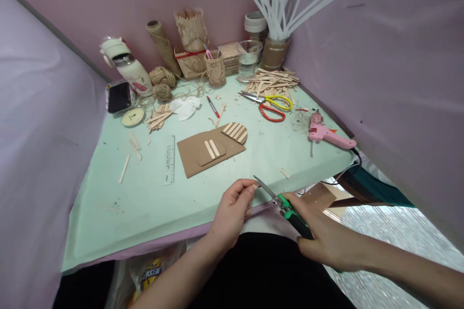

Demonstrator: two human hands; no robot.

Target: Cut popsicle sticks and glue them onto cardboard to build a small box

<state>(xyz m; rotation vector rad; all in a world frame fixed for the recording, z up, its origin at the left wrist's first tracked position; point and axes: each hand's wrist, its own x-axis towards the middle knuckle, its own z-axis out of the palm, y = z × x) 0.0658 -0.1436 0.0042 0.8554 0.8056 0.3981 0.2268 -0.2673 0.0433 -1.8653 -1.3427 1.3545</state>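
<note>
My right hand (326,239) is closed round the green and black handles of a pair of shears (289,211). Their metal blades point up and left, close to the fingertips of my left hand (234,207). That hand is pinched at the table's front edge; whatever sits between its fingertips is too small to make out. Beyond it lies a brown cardboard piece (188,159), with two pale wooden sticks (212,149) on a smaller cardboard shape. At its upper right corner is a rounded piece striped with sticks (235,132).
A clear ruler (169,160) lies left of the cardboard. To the right are scissors (272,106) and a pink glue gun (328,135) with its cord over the edge. Along the back stand a bottle (134,75), a plastic cup (248,63), and a stick pile (271,82).
</note>
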